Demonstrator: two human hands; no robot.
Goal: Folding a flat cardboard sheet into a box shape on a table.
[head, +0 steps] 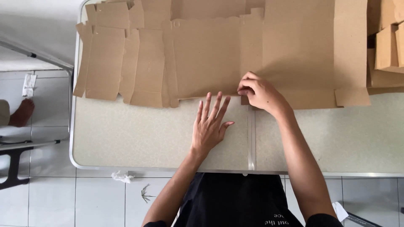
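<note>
A large flat die-cut cardboard sheet [206, 54] lies unfolded across the far half of a speckled beige table [126, 134]. My right hand [259, 93] pinches the sheet's near edge close to the table's centre seam. My left hand [209, 124] rests flat on the bare tabletop just below that edge, fingers spread and fingertips reaching the cardboard. It holds nothing.
More flat cardboard blanks [118, 54] overlap at the far left. Folded cardboard boxes [387, 46] are stacked at the far right. Below the table is white tile floor with a crumpled tissue [122, 176]. Another person's bare foot [21, 113] shows at the left.
</note>
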